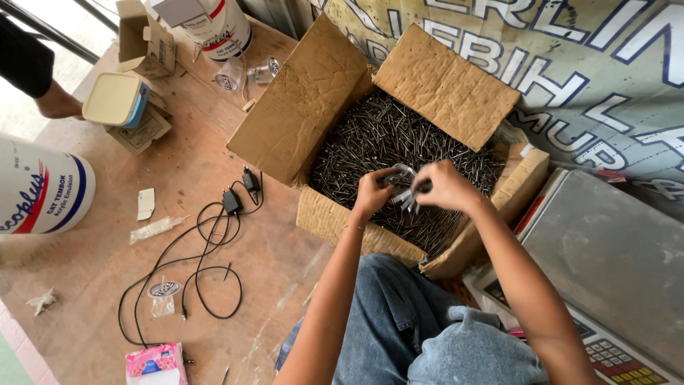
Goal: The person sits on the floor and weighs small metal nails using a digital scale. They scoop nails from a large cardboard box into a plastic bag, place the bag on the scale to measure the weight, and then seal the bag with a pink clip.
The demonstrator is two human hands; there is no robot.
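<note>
Left hand [370, 191] and right hand [443, 185] held over open cardboard box [313, 107] of nails [377, 135]; small clear plastic bag [403, 187] gripped between both. Step judged: bag being filled. Next move needs bag mouth held open.

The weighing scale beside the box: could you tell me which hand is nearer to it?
Right. The right hand is over the box of nails, closer to the scale; the left hand is further away.
</note>
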